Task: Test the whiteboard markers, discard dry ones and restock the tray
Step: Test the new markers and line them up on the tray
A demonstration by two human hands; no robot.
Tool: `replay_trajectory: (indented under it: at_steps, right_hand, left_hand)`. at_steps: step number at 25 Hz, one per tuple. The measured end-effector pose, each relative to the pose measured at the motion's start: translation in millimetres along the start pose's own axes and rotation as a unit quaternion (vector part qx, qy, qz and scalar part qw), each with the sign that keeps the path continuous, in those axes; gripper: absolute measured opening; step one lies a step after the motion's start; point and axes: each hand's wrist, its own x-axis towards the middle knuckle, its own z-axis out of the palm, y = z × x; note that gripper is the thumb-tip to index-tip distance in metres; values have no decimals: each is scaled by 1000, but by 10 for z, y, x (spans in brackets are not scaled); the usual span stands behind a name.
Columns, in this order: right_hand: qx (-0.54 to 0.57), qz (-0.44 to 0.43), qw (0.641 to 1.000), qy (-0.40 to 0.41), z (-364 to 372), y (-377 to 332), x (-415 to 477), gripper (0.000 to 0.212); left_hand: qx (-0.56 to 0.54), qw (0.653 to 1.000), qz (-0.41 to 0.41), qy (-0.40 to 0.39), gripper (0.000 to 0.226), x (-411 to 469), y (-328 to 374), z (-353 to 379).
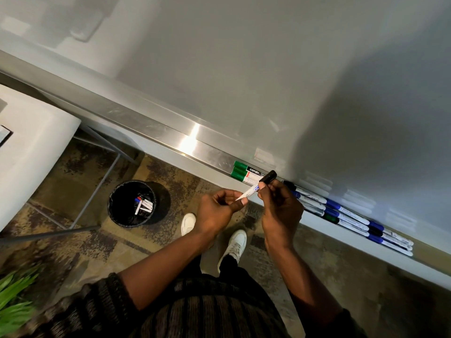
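1. I see a whiteboard (244, 69) filling the upper view.
2. Its metal tray (207, 152) runs along below. It holds green markers (240, 170) at left and a row of blue markers (341, 213) at right.
3. A black bin (110, 206) stands on the floor (73, 252), left of the hands, with a few discards (142, 204) inside.
4. The left grip (217, 211) pinches the marker (250, 191) by its white end. The right grip (280, 206) is curled round its black end.
5. The marker sits just in front of the tray, beside the green markers.

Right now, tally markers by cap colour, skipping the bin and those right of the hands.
3 green markers, on the tray
1 black marker, held by left hand and right hand
Total: 4
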Motion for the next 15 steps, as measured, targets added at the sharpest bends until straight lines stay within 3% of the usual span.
replay_trajectory:
  at_steps: [1,3,4,6,8,10,15]
  right_hand:
    - [-43,-44,998,1,-17,-1,33,11]
    - [-146,-149,978,16,-60,33,154,8]
    - [-200,-211,956,22,-82,52,238,10]
    - [-307,-353,884,22,-89,96,393,16]
    - [-403,-456,793,17,-44,102,515,22]
    - [-489,-487,724,11,51,113,593,27]
    - [-559,-481,675,-4,257,325,652,26]
  left_hand:
    - [118,990,77,27,20,41,-40,-37]
    - [333,908,237,93,30,162,-119,-135]
    - [396,864,292,108,40,237,-145,-176]
    - [475,816,315,97,69,398,-171,-228]
    - [526,800,282,60,91,554,-191,-253]
    - [557,788,261,23,104,667,-267,-257]
    - [548,790,276,-13,113,738,-352,-202]
